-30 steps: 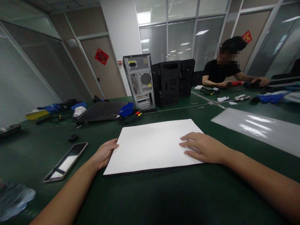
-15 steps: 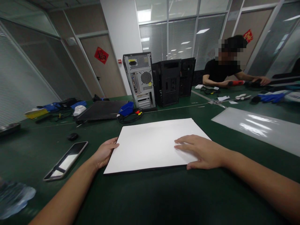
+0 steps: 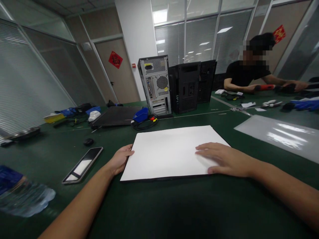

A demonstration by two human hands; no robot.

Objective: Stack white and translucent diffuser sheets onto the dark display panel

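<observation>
A thin white panel with a dark edge (image 3: 166, 156) lies in front of me, just over the green table. My left hand (image 3: 122, 159) grips its left edge, thumb on the white face and the other fingers hidden below. Across the right part of the white face rests my right hand (image 3: 224, 159), fingers stretched out and thumb near the front edge. It is not closed on anything. To the left of my left hand lies a phone (image 3: 83, 166) with a lit reflection on its screen.
Behind the panel stand a grey computer case (image 3: 156, 86) and black cases (image 3: 186, 88). A clear sheet (image 3: 276, 134) lies at right, a plastic bottle (image 3: 27, 196) at left. A black flat panel (image 3: 117, 116) lies farther back. A co-worker (image 3: 249, 73) holds a red tool (image 3: 264, 87).
The view has turned slightly left, so everything sits farther right. My right thumb has come up from the panel's front edge onto its face. My left hand keeps its hold.
</observation>
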